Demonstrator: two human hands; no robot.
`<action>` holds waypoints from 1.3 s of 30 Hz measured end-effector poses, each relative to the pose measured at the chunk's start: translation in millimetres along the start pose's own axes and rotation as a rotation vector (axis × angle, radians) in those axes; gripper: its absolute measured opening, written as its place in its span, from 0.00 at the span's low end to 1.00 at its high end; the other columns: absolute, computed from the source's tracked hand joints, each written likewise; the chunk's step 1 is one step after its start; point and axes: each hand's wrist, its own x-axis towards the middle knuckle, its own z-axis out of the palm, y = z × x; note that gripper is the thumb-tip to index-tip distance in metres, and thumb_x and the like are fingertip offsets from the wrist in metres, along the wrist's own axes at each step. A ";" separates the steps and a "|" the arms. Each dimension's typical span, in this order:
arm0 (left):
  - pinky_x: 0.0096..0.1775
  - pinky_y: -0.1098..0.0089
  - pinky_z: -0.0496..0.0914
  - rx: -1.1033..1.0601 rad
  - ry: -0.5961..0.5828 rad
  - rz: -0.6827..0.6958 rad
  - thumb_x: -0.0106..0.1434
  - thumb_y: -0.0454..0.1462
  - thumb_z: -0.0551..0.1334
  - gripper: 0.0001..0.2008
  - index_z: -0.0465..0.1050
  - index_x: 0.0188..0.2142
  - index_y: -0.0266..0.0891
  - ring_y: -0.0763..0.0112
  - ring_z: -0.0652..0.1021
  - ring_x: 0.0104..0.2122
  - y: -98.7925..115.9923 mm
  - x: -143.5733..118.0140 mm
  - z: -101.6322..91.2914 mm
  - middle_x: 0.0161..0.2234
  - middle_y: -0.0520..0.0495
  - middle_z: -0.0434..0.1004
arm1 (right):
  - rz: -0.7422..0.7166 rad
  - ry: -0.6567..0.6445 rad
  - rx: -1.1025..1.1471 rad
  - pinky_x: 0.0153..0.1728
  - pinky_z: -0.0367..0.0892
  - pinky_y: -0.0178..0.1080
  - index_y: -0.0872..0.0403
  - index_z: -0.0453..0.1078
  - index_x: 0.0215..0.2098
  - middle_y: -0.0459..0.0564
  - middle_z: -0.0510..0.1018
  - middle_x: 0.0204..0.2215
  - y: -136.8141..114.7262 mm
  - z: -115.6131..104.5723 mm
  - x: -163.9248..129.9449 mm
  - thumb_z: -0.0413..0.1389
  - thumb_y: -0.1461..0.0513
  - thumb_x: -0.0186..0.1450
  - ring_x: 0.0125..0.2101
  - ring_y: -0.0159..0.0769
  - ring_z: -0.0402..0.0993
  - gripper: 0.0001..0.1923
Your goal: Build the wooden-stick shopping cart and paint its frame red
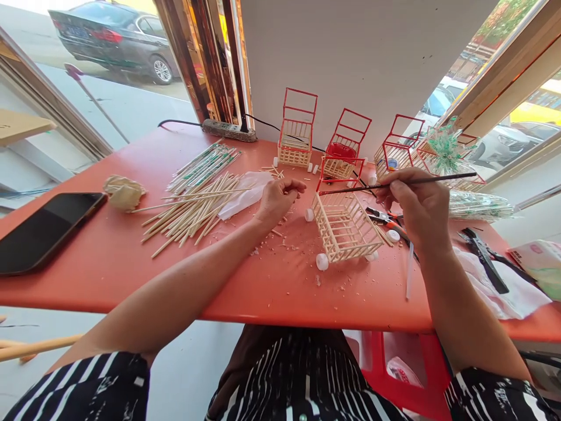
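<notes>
My right hand pinches a slim dark paintbrush. The brush's tip meets the top edge of a small stick-built cart, at the foot of its red handle frame. Bare pale wood makes up the cart's basket, which stands on white wheels. To the left of the cart, my left hand hovers over or rests on the table with its fingers curled in; nothing shows in it. A red paint container sits in a similar cart behind.
More red-handled stick carts stand along the wall. Left lie loose wooden sticks, wrapped sticks, a crumpled brown wad and a phone. Pliers lie right of the cart. A power strip is at the back.
</notes>
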 end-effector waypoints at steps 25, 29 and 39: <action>0.37 0.72 0.75 0.018 -0.062 -0.041 0.52 0.29 0.57 0.14 0.82 0.31 0.37 0.73 0.80 0.28 8.7 -4.5 0.6 0.31 0.48 0.85 | 0.020 0.027 -0.059 0.25 0.75 0.35 0.48 0.79 0.35 0.46 0.82 0.27 -3.5 3.3 -10.8 0.64 0.54 0.69 0.26 0.33 0.80 0.08; 0.37 0.72 0.75 0.055 -0.085 -0.037 0.53 0.29 0.58 0.14 0.83 0.31 0.38 0.72 0.80 0.29 9.7 -5.8 0.7 0.31 0.48 0.85 | -0.008 0.049 -0.055 0.23 0.74 0.35 0.47 0.78 0.36 0.45 0.82 0.26 -2.4 8.2 -11.8 0.64 0.52 0.69 0.26 0.33 0.80 0.09; 0.37 0.72 0.74 0.075 -0.096 -0.020 0.54 0.28 0.57 0.15 0.84 0.32 0.37 0.72 0.81 0.30 8.7 -6.8 1.6 0.32 0.48 0.86 | -0.013 -0.009 -0.078 0.28 0.76 0.35 0.47 0.80 0.37 0.45 0.83 0.32 -14.4 7.3 -19.6 0.62 0.56 0.71 0.29 0.31 0.82 0.07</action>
